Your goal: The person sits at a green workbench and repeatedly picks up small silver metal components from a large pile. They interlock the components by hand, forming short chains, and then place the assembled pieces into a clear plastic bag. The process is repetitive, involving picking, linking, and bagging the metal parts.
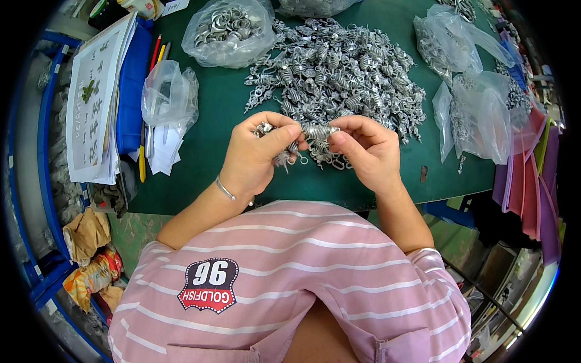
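Observation:
Between my two hands, at the near edge of a heap, stretches a small ribbed silver metal piece (pixel 319 131). My right hand (pixel 372 154) pinches its right end between thumb and fingertips. The thumb and index finger of my left hand (pixel 249 157) close at its left end. Several more small metal pieces (pixel 282 158) with rings are gathered in the left palm and stick out below the fingers. Just beyond lies the heap of similar ribbed metal pieces (pixel 345 69), partly hidden by my hands.
On the green table (pixel 224 97) stands a plastic bag of metal rings (pixel 229 27). Other clear bags (pixel 481 115) of metal parts lie at right. Printed sheets (pixel 94 103), a blue tray (pixel 132 91) and pencils (pixel 154 51) are at left. Coloured sheets (pixel 528 181) hang at the right edge.

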`<state>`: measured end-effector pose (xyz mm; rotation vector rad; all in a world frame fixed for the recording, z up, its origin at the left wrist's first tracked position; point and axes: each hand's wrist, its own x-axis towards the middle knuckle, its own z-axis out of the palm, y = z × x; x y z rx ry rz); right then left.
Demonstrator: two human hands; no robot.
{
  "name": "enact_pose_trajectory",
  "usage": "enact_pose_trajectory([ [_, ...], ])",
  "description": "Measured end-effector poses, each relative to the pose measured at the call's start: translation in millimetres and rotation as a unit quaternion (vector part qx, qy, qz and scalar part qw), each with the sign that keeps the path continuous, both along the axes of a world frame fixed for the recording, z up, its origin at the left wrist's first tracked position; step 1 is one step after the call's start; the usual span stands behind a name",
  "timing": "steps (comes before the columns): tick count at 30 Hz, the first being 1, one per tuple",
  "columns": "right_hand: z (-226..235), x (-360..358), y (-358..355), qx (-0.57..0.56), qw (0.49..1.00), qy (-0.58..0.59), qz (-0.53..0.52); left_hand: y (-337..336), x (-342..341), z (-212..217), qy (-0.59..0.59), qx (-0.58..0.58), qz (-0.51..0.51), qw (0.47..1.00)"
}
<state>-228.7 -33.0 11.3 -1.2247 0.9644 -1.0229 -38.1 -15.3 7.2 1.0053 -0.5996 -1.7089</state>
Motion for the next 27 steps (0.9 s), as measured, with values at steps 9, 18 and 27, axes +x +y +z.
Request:
enact_pose_trajectory([
  [9, -2, -2, -5, -0.211, 0.977, 0.025, 0.005, 1, -4, 3, 0.005, -0.007, 0.018, 1.0],
  [18, 17, 8, -26, -0.372, 0.922, 0.08, -0.072, -2, -2, 4, 0.036, 0.029, 0.063, 0.997],
  [27, 93, 26, -185, -0.602, 0.759, 0.131, -0.211, -1, 7, 4, 0.057, 0.048, 0.099, 0.992],
])
